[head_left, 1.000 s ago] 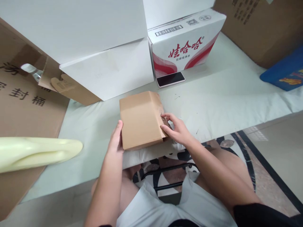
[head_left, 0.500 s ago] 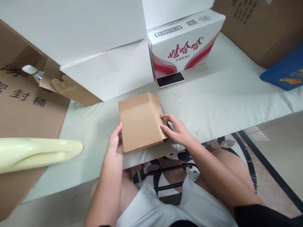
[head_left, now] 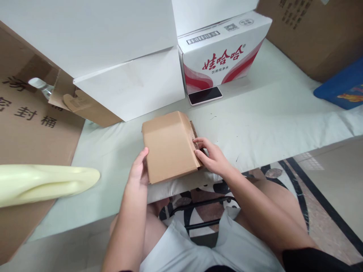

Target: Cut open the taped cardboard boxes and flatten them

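A flat brown cardboard box (head_left: 168,149) lies near the front edge of the cloth-covered table (head_left: 241,121). Its broad plain side faces up. My left hand (head_left: 138,166) grips the left edge, thumb on the rim and the other fingers mostly hidden below or behind it. At the right end, my right hand (head_left: 211,156) is closed on the box's end flap, thumb and forefinger bent against it. A darker brown strip shows along that end beside the fingers. What is inside the box is hidden.
Behind the box lies a phone (head_left: 205,96) against a white and red carton (head_left: 224,62). White boxes (head_left: 130,85) stand at the back left. A pale yellow object (head_left: 51,185) juts in from the left, and a blue object (head_left: 340,87) sits at the right.
My right hand has shifted slightly right, and more of the darker strip shows at the box's right end. My left hand keeps its grip on the left edge.
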The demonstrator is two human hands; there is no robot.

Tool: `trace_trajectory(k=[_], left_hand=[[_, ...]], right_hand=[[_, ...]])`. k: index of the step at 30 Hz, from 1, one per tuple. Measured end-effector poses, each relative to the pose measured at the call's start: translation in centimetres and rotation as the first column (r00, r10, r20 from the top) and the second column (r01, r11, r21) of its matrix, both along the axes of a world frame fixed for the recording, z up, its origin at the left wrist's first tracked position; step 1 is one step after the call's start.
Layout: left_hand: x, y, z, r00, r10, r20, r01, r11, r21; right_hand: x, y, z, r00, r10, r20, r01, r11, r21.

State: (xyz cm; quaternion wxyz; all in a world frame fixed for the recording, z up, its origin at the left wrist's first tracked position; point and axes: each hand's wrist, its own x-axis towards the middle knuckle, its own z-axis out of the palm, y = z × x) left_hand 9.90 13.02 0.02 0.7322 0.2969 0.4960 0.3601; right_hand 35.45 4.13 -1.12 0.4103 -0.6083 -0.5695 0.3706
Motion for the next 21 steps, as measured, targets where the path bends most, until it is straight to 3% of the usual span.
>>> trace_trajectory(k=[7, 21], left_hand=[[0.68, -0.19, 0.89, 0.995, 0.097, -0.029, -0.100, 0.989, -0.108], [0.69, -0.23, 0.50, 0.995, 0.084, -0.045, -0.087, 0.995, -0.058]], right_hand=[[-0.05, 0.05, 0.16, 1.000, 0.005, 0.008, -0.005, 1.000, -0.012], [-0.11, 0.02, 0.04, 1.000, 0.017, 0.008, -0.017, 1.000, -0.002]])
